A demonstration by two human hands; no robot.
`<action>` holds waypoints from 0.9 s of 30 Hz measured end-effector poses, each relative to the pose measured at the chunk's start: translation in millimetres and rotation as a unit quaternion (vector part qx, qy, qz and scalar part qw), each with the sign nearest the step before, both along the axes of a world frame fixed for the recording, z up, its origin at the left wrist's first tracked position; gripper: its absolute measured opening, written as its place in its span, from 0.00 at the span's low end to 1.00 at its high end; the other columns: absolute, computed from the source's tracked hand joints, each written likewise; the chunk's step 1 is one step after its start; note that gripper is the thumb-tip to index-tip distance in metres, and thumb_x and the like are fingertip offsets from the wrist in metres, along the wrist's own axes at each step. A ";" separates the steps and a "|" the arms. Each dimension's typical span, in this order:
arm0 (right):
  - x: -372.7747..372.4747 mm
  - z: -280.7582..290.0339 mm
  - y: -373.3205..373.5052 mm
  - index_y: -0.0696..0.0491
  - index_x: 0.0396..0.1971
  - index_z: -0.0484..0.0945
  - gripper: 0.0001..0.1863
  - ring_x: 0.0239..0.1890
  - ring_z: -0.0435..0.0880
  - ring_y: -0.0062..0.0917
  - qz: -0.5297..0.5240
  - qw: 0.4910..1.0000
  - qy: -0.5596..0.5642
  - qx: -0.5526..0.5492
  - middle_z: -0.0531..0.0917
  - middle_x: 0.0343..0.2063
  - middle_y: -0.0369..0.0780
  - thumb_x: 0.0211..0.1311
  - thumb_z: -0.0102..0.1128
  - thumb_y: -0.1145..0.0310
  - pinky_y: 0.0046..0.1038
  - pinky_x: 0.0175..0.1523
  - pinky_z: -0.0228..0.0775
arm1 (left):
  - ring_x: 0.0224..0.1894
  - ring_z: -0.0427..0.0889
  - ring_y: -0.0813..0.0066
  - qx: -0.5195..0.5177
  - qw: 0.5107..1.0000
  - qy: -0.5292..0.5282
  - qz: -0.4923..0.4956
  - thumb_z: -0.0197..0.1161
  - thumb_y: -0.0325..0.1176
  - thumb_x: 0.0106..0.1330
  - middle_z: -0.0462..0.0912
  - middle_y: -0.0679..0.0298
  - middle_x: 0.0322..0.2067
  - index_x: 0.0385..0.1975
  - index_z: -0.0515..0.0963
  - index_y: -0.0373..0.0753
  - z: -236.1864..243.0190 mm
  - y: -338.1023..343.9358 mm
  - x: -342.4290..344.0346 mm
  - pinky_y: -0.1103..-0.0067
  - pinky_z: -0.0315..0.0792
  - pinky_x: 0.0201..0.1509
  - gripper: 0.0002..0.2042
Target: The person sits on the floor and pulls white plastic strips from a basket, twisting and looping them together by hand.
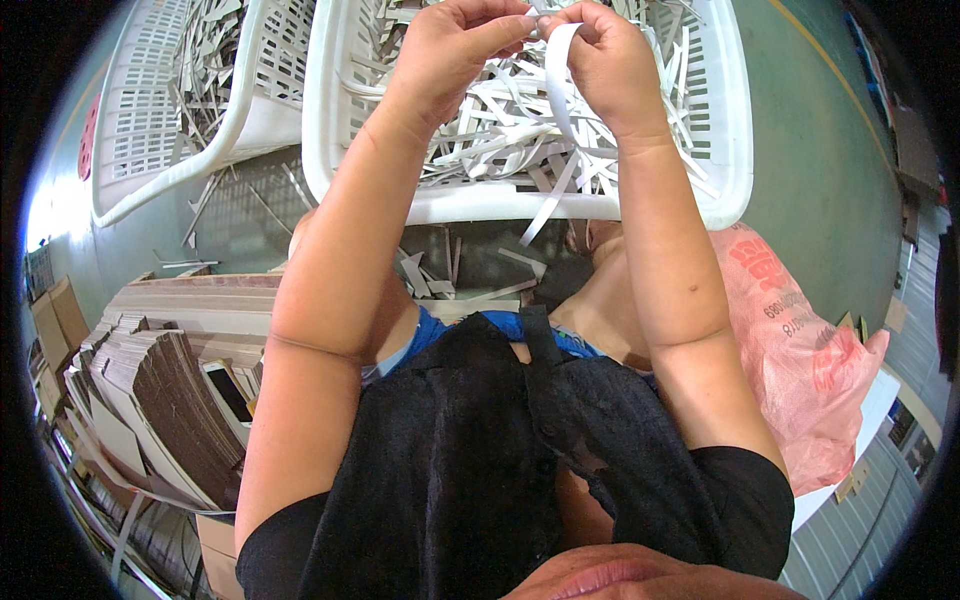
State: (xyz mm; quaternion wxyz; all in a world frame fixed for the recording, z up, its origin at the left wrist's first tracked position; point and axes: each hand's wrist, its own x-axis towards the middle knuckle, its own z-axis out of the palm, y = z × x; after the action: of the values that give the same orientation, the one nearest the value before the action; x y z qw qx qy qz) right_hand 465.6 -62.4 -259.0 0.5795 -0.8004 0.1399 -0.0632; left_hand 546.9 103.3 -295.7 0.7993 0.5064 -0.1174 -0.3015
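Note:
My left hand and my right hand meet over a white plastic basket, their fingertips nearly touching. A white strip comes out of the right hand's closed fingers and curls downward. A small pale end of it shows at the left hand's pinched fingertips, partly hidden by the fingers. Beneath the hands, the basket holds many loose white and grey strips, tangled and lying in all directions. One strip hangs over the near rim.
A second white basket with grey strips stands at the left. Stacked cardboard pieces lie at the lower left, with a phone against them. A pink plastic bag sits at the right. Scraps litter the green floor.

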 end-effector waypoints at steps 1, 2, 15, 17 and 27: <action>0.5 -1.3 1.6 0.56 0.34 0.81 0.07 0.25 0.78 0.14 0.002 1.000 -0.021 -0.012 0.83 0.26 0.33 0.69 0.61 0.67 0.19 0.30 0.69 | 0.38 0.84 0.77 0.008 1.000 -0.016 0.001 0.70 0.26 0.66 0.86 0.64 0.37 0.44 0.82 0.32 1.8 0.0 -1.3 0.81 0.77 0.44 0.10; 0.6 -2.9 2.4 0.56 0.34 0.81 0.07 0.25 0.78 0.15 0.004 0.999 -0.042 -0.024 0.83 0.26 0.33 0.69 0.61 0.68 0.18 0.30 0.69 | 0.38 0.84 0.77 0.016 0.999 -0.033 0.002 0.70 0.26 0.66 0.86 0.63 0.37 0.43 0.82 0.32 4.3 0.1 -2.5 0.81 0.77 0.44 0.09; -18.0 30.0 -111.8 0.58 0.48 0.74 0.16 0.35 0.79 0.29 -0.503 0.784 -0.271 0.243 0.79 0.34 0.40 0.68 0.61 0.64 0.35 0.44 0.74 | 0.25 0.76 0.81 -0.030 0.991 0.129 0.000 0.67 0.25 0.66 0.79 0.69 0.24 0.30 0.81 0.38 2.4 9.9 14.8 0.85 0.72 0.34 0.03; -23.7 38.1 -99.5 0.58 0.50 0.75 0.17 0.37 0.81 0.29 -0.479 0.800 -0.360 -0.018 0.80 0.36 0.40 0.66 0.65 0.67 0.34 0.45 0.75 | 0.24 0.75 0.81 -0.029 0.987 0.154 -0.020 0.67 0.26 0.66 0.78 0.70 0.23 0.29 0.80 0.39 7.7 5.9 12.7 0.85 0.71 0.33 0.04; -14.1 21.1 -6.6 0.50 0.46 0.83 0.22 0.48 0.83 0.40 0.128 0.908 -0.309 -0.251 0.83 0.44 0.43 0.47 0.69 0.82 0.34 0.55 0.75 | 0.26 0.75 0.81 0.023 0.976 0.185 -0.108 0.68 0.30 0.65 0.77 0.71 0.23 0.31 0.78 0.43 14.1 9.8 5.4 0.78 0.72 0.35 0.04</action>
State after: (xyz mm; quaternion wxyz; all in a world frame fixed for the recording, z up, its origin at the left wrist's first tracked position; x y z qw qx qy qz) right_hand 451.5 -69.0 -237.9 0.3768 -0.8710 -0.1702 -0.2655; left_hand 552.3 113.1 -281.6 0.7580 0.4444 -0.0147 -0.4773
